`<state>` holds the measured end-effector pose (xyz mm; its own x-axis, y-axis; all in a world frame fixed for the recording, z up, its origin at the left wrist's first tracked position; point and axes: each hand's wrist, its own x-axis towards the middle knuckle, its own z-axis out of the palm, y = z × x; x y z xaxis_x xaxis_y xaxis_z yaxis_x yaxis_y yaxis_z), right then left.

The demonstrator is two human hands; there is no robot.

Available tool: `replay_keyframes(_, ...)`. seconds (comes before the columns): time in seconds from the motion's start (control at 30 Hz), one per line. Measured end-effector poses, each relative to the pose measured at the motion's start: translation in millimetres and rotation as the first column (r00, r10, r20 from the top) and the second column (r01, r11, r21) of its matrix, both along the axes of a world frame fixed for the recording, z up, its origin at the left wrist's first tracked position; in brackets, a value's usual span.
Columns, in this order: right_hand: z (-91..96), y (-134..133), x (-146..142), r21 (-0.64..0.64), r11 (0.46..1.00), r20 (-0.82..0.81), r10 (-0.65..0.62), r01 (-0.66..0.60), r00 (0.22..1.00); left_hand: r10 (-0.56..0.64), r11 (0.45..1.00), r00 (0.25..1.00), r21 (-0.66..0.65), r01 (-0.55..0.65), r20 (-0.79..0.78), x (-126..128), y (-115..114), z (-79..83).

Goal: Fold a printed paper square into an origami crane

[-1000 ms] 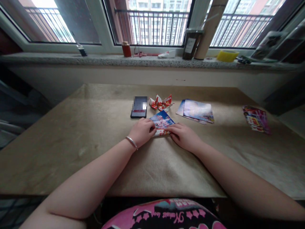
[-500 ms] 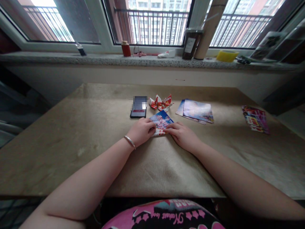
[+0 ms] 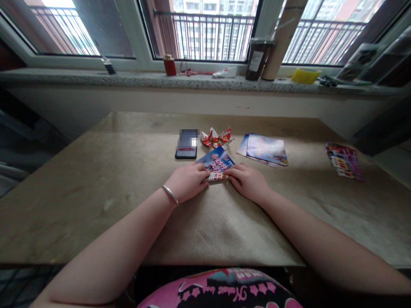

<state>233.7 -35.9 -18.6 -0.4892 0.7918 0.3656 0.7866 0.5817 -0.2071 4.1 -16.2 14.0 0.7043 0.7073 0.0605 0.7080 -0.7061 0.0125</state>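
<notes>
At the middle of the tabletop [image 3: 218, 226], a blue printed sheet [image 3: 218, 160] with a white-and-red folded strip [image 3: 216, 176] along its near edge. At 8 o'clock from it, the left hand [image 3: 188, 180], with bent fingers over the near left corner, in a pinch on the paper. At 4 o'clock, the right hand [image 3: 247, 179], likewise in a pinch, on the strip's right end. Both near corners hidden under fingers. At 12 o'clock, just beyond the far corner, a red-and-white folded paper [image 3: 213, 140]; touching or apart, cannot tell. At 10 o'clock, near the left hand, a dark phone [image 3: 187, 145]. Toward half past two, overlapping pale sheets [image 3: 266, 149], flat. At 3 o'clock, well apart, a pile of red-and-pink papers [image 3: 343, 160]. Underneath, a tan, lightly creased covering. Past the far edge, a speckled windowsill [image 3: 138, 82] with a red jar [image 3: 169, 66] toward 11, a dark labelled container [image 3: 256, 60] and brown tube [image 3: 282, 42] toward 1, a yellow roll [image 3: 304, 76] between 1 and 2; behind, windows [image 3: 130, 25] onto railings [image 3: 205, 14] and tall buildings [image 3: 192, 7].
</notes>
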Motion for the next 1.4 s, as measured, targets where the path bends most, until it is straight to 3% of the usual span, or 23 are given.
replay_keyframes(0.33,-0.5,1.9,-0.2,0.004,0.997,0.03,0.078,-0.078,0.996,0.019,1.0,0.999,0.022,-0.019,-0.028,1.5,-2.1,2.5)
replay_keyframes(1.13,-1.6,4.1,-3.0,0.019,0.999,0.09,0.026,-0.027,0.996,0.062,0.997,0.997,0.053,-0.06,-0.052,6.4,-4.6,6.2)
replay_keyframes(1.4,-2.2,4.4,-2.2,0.041,0.998,0.122,0.041,-0.046,0.992,-0.042,0.993,0.999,0.114,0.042,-0.004,0.9,-0.8,-2.4)
